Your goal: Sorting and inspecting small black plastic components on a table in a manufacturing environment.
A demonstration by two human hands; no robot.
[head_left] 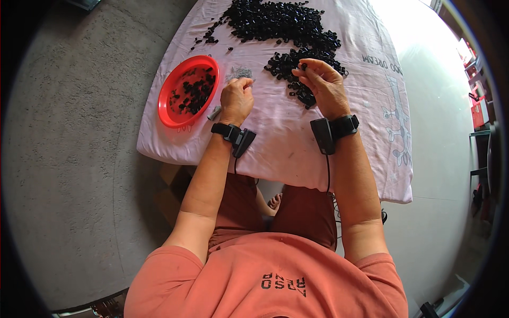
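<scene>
My right hand (327,89) is raised over the near end of a heap of small black plastic pieces (289,69). Thumb and forefinger pinch one small black piece (303,67). My left hand (237,99) is closed, its fingertips bunched beside a little pile of thin, silvery pin-like parts (241,72); whatever it may hold is too small to make out. Left of that hand, a red round basin (163,103) has more black pieces lying in it. A small grey object (214,113) lies between the basin and my left wrist.
A pale pink printed cloth (275,151) covers the table. The large main heap of black pieces (275,21) spreads across its far side, with strays to the left. Each wrist wears a strapped black device (323,136) with a cable hanging over the table's near edge.
</scene>
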